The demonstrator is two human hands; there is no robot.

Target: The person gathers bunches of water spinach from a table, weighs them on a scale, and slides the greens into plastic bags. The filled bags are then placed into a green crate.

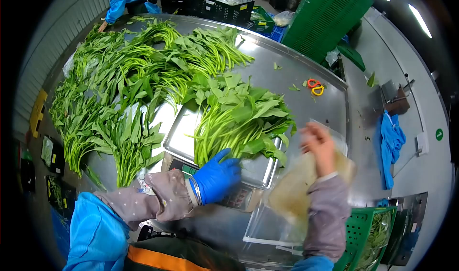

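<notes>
My left hand (217, 177), in a blue glove, is stretched out over the front edge of a metal tray (262, 177). Its fingers are extended near the stems of a bunch of long-stemmed leafy greens (239, 118) heaped on the tray. Under the tray, partly hidden by my wrist, is a scale with a lit display (189, 169). My bare right hand (318, 146) is raised to the right of the greens, blurred by motion, its thumb and fingers apart. Below that hand lies a brownish, blurred plastic sheet or bag (291, 189).
More greens (138, 70) cover the table's left and back. Orange and yellow scissors (315, 87) lie at the right. Green crates (330, 20) stand behind; another green crate (358, 237) is at lower right. Someone in a blue sleeve (117, 5) reaches in at the far left.
</notes>
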